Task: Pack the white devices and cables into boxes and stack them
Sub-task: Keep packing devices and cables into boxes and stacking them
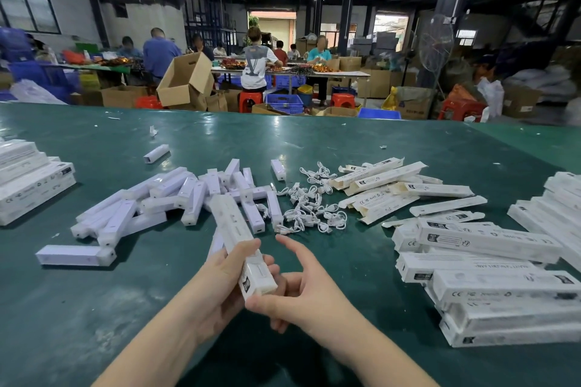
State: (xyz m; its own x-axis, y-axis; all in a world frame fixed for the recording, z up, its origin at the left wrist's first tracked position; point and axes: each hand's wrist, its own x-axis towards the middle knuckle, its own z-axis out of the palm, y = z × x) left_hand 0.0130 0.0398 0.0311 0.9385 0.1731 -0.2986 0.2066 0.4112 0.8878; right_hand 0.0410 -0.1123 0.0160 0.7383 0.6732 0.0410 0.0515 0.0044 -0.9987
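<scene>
I have my left hand (220, 280) wrapped around a long white box (239, 245), fingers curled on it, steadying it, I judge, so my right hand (298, 289), fingers loosely spread, can close the near end. Beyond, on the green desk (345, 141), lie smooth plastic devices (188, 198), coiled cables (311, 207) and flat cardboard boxes (490, 242).

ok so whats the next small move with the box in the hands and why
Probably press the near end flap shut with the right hand. The left hand grips the long white box, its near end meets the right thumb, and that end looks not yet closed. Then it could join the packed stack.
</scene>
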